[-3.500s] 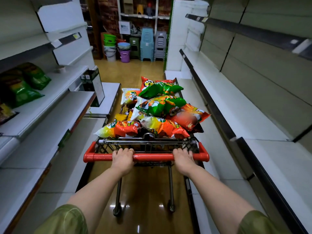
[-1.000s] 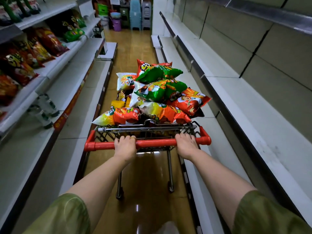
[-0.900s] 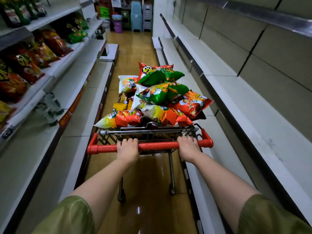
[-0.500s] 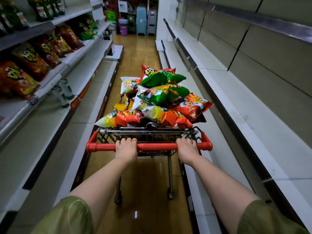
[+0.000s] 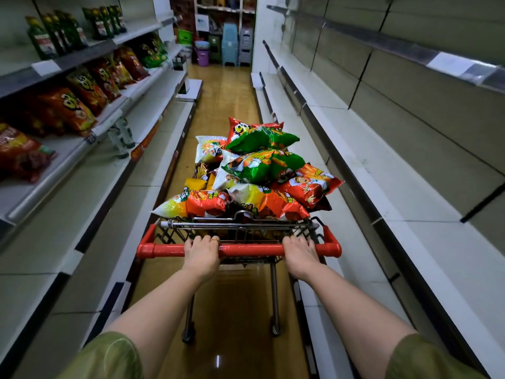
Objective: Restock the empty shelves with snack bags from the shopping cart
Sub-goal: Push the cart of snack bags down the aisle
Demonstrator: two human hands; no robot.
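Both hands hold the shopping cart (image 5: pixel 240 224) by its red handle (image 5: pixel 250 249): the left hand (image 5: pixel 202 254) and right hand (image 5: pixel 300 254) each curl their fingers over the bar, well apart. Snack bags (image 5: pixel 262 165) are heaped above the basket rim, and a red bag (image 5: pixel 308 187) overhangs the right side, near the white right-hand shelves (image 5: pixel 382 170). On the left, shelved red snack bags (image 5: pixel 73 108) sit below green bottles (image 5: pixel 62 34), with clear bottles (image 5: pixel 120 138) lower down. The shelf edges flank the cart closely. The tan floor (image 5: pixel 226 99) runs ahead to stacked stools (image 5: pixel 229 45) and a purple bucket (image 5: pixel 202 56).
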